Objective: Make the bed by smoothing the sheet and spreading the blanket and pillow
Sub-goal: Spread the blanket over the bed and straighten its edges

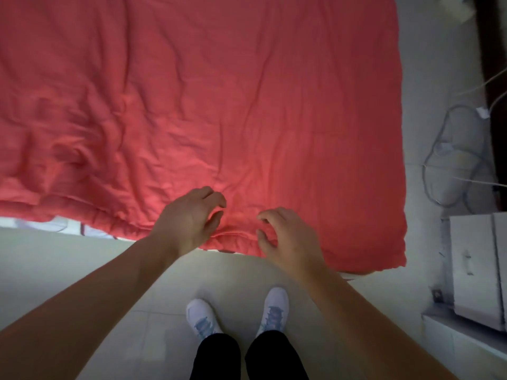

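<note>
**Both hands over the near edge of the red blanket**

A red blanket (219, 91) lies spread over the bed (352, 276) and covers almost all of it, from the far side to the near edge. Its right part is rather flat with fine creases; its left part is more wrinkled, with deeper folds. At the near right corner of the bed the blanket hangs a little over the edge. Along the near edge on the left a narrow strip of pale, patterned sheet (63, 226) shows under the hem.

The person stands at the near edge, about in the middle of it. The left hand (189, 218) is over the hem of the blanket, palm down, fingers (216, 197) half bent like a claw – it holds nothing. The right hand (290, 237) is just beside it, also over the hem, with the fingers bent in the same loose way and no cloth between them. If the fingertips touch the blanket I cannot tell.

Below the hands are two white shoes (203, 316) with black trousers (216, 357) on a pale tiled floor (68, 270). To the right of the bed, on the floor, lie some grey cables (450, 160), and nearer to the person stands a white cabinet (474, 267) – well apart from the blanket.
</note>
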`<act>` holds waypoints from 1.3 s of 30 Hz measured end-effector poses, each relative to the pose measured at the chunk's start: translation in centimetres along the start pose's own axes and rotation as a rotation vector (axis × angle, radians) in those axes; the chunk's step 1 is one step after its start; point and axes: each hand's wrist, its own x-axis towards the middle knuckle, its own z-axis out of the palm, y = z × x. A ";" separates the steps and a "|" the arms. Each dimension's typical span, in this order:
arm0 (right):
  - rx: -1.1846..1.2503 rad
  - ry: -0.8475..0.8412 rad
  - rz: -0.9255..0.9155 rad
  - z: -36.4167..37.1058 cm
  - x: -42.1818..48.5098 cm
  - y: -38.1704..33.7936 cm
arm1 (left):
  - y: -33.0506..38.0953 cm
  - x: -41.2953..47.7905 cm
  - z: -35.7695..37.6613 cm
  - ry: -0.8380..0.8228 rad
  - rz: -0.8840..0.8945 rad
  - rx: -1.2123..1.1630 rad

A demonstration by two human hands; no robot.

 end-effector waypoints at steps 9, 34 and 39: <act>0.005 -0.057 -0.147 3.3 7.3 -14.0 | -10.7 -7.6 -9.1 0.165 -0.178 -0.003; -0.028 -0.209 -0.306 21.3 21.3 -38.9 | -37.7 -21.6 -18.9 0.231 -0.381 0.004; -0.013 -0.252 -0.254 23.2 23.5 -40.5 | -40.9 -21.0 -20.3 0.179 -0.364 -0.003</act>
